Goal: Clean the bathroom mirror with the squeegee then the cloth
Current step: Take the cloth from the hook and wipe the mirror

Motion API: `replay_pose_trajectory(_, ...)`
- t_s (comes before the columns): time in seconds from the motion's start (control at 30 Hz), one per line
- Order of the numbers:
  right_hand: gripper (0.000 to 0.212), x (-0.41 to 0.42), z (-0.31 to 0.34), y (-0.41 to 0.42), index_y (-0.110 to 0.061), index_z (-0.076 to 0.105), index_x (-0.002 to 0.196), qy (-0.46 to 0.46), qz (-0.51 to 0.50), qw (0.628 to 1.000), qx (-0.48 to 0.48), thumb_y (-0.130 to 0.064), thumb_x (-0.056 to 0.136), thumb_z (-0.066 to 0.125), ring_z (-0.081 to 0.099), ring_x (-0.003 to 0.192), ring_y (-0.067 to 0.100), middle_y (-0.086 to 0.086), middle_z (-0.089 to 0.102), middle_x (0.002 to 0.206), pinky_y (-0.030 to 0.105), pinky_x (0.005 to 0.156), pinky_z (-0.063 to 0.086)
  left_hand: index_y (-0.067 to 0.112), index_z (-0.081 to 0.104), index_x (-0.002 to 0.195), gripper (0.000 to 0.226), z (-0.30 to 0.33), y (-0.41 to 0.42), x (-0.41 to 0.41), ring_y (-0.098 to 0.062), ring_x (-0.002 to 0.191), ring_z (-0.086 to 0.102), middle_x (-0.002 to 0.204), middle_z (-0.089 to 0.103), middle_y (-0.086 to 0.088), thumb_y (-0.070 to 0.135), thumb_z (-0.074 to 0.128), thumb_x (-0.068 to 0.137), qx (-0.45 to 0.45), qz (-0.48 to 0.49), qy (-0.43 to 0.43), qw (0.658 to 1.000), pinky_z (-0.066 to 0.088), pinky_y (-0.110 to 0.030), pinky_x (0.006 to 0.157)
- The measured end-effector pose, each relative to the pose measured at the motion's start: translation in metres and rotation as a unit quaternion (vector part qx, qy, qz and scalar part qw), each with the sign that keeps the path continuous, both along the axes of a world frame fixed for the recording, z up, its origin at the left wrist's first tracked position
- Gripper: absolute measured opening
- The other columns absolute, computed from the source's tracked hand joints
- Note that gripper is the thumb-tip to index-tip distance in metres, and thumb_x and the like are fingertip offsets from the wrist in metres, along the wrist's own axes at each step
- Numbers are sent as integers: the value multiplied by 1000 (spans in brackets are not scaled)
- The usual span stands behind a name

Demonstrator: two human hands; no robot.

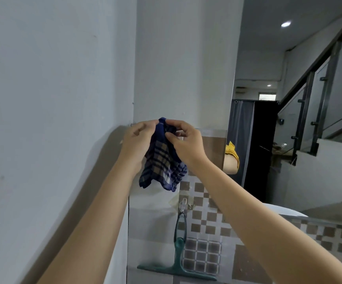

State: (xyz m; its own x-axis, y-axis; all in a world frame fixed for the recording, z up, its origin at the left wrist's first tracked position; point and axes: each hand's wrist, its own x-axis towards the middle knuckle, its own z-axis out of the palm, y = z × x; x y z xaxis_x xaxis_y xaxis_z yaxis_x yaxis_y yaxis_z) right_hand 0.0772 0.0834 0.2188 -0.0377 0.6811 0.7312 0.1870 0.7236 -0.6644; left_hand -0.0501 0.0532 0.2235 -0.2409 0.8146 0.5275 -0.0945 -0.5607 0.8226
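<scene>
My left hand [137, 136] and right hand [183, 140] both pinch top of plaid cloth [162, 160]; cloth hangs bunched, long axis vertical. Green squeegee [178, 261] at 6 o'clock on wall hook [183, 203]. Mirror [258, 140] at 3 o'clock, right hand nearer.

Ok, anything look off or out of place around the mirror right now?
Nothing stands out. The squeegee hangs upright from its hook on the tiled wall, and both hands, left and right, hold the checked cloth bunched at its top.
</scene>
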Motion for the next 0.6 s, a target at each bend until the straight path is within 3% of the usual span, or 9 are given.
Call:
replay_pose_trajectory(0.1, 29, 1, 11, -11, -26, 69, 108, -1, 21, 999, 35, -7, 88, 66, 59, 90, 5, -12, 68, 100, 30, 87, 53, 13, 68, 103, 18, 9, -13, -1, -12, 85, 68, 98, 71, -3, 19, 57, 89, 46, -35, -28, 998, 52, -18, 63)
replay_pose_trajectory(0.2, 30, 7, 18, -27, -32, 69, 105, 4, 62, 996, 62, -10, 85, 71, 64, 95, 14, -4, 71, 103, 38, 89, 56, 16, 67, 103, 19, 17, -27, -2, -15, 93, 67, 102, 70, -2, 12, 62, 85, 88, -44, 8, 995, 53, -24, 72)
replay_pose_trajectory(0.33, 31, 25, 21, -52, -37, 67, 106, -36, 46, 993, 104, -19, 82, 75, 60, 97, -3, -4, 64, 111, 17, 87, 49, 17, 68, 97, 22, 26, -47, -1, -16, 89, 67, 96, 71, -1, 3, 64, 81, 114, -65, 54, 990, 52, -26, 70)
replay_pose_trajectory(0.47, 29, 51, 13, -80, -33, 62, 115, -41, 129, 987, 86, -24, 89, 68, 65, 109, 23, 3, 67, 114, 48, 93, 54, 18, 69, 92, 24, 35, -69, 13, -16, 83, 67, 87, 71, 0, -3, 63, 80, 137, -90, 103, 981, 53, -25, 70)
replay_pose_trajectory(0.6, 32, 87, 11, -109, -31, 60, 118, -66, 139, 985, 82, -18, 89, 67, 69, 90, 34, 21, 65, 99, 55, 79, 59, 16, 69, 88, 23, 42, -90, 35, -19, 80, 68, 83, 72, -3, -5, 63, 79, 160, -80, 169, 969, 54, -27, 73)
